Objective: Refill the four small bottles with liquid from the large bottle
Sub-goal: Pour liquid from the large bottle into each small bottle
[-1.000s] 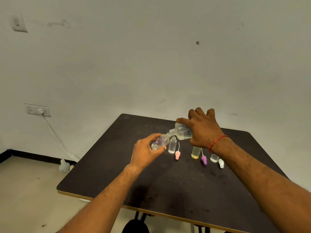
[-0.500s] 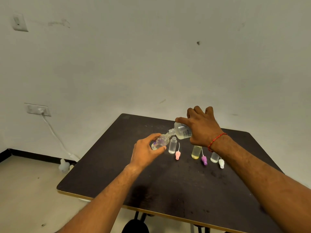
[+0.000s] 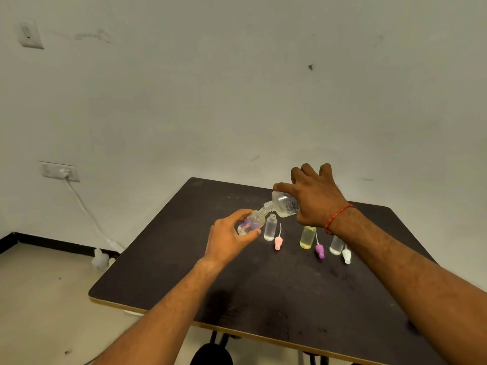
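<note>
The dark rectangular table [image 3: 263,299] carries the work. Nearest the person lie three loose needle-tipped caps, white [image 3: 346,256], purple [image 3: 319,251] and pink [image 3: 278,242], each just beside the open bottle it appears to belong to. Behind them stand three small uncapped plastic bottles: a clear one at the right [image 3: 336,245], a yellowish one [image 3: 307,237] and a clear one at the left [image 3: 270,228].

The left hand [image 3: 229,239] has its fingers wrapped around the fourth small bottle [image 3: 251,223], tilted with its mouth raised, probably to meet the spout and limit spillage. The right hand [image 3: 315,198] has its fingers closed on the large clear labelled bottle [image 3: 284,205], tipped neck-down so its opening touches that mouth. Pouring appears to be in hand.
</note>
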Demonstrator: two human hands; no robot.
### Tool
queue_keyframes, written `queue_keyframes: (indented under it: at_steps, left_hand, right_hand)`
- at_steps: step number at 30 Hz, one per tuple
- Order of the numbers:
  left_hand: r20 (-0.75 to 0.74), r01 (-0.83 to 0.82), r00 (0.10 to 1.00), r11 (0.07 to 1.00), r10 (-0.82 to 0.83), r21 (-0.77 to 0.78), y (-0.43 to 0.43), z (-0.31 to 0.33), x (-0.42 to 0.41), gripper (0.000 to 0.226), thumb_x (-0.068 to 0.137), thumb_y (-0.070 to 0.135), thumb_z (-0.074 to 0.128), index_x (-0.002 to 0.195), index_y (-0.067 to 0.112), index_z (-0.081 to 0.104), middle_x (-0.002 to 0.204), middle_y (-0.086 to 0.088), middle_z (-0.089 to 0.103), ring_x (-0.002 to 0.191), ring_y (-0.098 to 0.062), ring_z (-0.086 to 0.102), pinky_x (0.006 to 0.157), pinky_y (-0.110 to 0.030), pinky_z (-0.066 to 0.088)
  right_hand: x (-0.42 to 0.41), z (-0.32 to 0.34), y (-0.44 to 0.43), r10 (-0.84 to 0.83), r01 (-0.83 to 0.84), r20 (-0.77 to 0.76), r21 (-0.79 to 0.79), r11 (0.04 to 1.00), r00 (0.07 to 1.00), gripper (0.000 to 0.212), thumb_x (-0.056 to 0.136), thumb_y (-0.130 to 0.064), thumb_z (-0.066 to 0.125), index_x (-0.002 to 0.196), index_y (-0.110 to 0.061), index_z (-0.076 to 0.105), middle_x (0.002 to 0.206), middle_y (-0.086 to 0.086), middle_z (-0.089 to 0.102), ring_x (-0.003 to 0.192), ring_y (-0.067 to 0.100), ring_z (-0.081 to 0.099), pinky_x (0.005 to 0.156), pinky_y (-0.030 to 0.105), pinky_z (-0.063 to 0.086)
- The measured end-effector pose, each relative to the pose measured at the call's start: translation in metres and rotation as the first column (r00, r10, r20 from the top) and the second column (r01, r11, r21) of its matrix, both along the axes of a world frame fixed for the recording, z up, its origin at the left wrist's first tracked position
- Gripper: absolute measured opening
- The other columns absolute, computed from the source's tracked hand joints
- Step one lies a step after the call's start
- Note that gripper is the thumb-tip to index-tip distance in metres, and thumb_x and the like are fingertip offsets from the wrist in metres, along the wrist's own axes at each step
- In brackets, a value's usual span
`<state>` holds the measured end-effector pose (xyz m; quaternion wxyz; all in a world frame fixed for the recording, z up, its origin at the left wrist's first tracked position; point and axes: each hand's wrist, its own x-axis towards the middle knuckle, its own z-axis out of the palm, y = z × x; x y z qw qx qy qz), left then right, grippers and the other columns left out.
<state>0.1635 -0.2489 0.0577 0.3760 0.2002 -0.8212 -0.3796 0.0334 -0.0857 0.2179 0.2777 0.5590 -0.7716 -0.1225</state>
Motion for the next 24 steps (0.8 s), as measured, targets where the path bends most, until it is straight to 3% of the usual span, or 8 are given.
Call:
queue_keyframes:
  at_steps: [12, 15, 19, 24]
  left_hand:
    - [0.012, -0.002, 1.0, 1.0, 0.002, 0.004, 0.003, 0.001, 0.0, 0.058, 0.08, 0.047, 0.083, 0.133, 0.031, 0.063, 0.126, 0.014, 0.069, 0.105, 0.002, 0.064, 0.092, -0.011, 0.049]
    - [0.007, 0.0, 1.0, 1.0, -0.001, 0.015, 0.004, 0.003, 0.0, 0.055, 0.08, 0.047, 0.082, 0.131, 0.033, 0.064, 0.122, 0.018, 0.069, 0.1, 0.006, 0.063, 0.086, -0.002, 0.045]
    - [-0.005, 0.021, 1.0, 1.0, -0.02, 0.014, 0.006, 0.004, 0.001, 0.051, 0.081, 0.045, 0.082, 0.128, 0.035, 0.064, 0.116, 0.024, 0.066, 0.1, 0.005, 0.064, 0.09, -0.008, 0.048]
    - [0.003, 0.041, 0.999, 0.999, -0.041, 0.021, 0.007, 0.004, 0.0, 0.046, 0.082, 0.048, 0.081, 0.124, 0.042, 0.063, 0.109, 0.034, 0.065, 0.104, 0.014, 0.062, 0.083, -0.003, 0.046]
  right_hand:
    - [-0.001, 0.0, 0.0, -0.011, 0.011, -0.016, 0.013, 1.0, 1.0, 0.074, 0.073, -0.044, 0.07, 0.139, -0.043, 0.038, 0.12, 0.002, 0.046, 0.117, 0.023, 0.04, 0.092, 0.047, 0.028]
    - [-0.003, -0.002, 0.002, -0.019, 0.019, 0.005, -0.002, 1.0, 1.0, 0.074, 0.072, -0.044, 0.069, 0.139, -0.042, 0.038, 0.117, 0.001, 0.047, 0.115, 0.022, 0.041, 0.091, 0.047, 0.028]
    - [-0.006, -0.014, 0.005, -0.044, 0.046, 0.068, -0.032, 0.998, 0.997, 0.075, 0.073, -0.043, 0.067, 0.14, -0.04, 0.033, 0.115, -0.001, 0.05, 0.113, 0.02, 0.044, 0.092, 0.046, 0.029]
    - [-0.009, -0.035, 0.013, -0.063, 0.094, 0.214, -0.137, 0.986, 0.975, 0.07, 0.075, -0.046, 0.063, 0.138, -0.04, 0.033, 0.111, -0.006, 0.056, 0.107, 0.018, 0.052, 0.091, 0.045, 0.029]
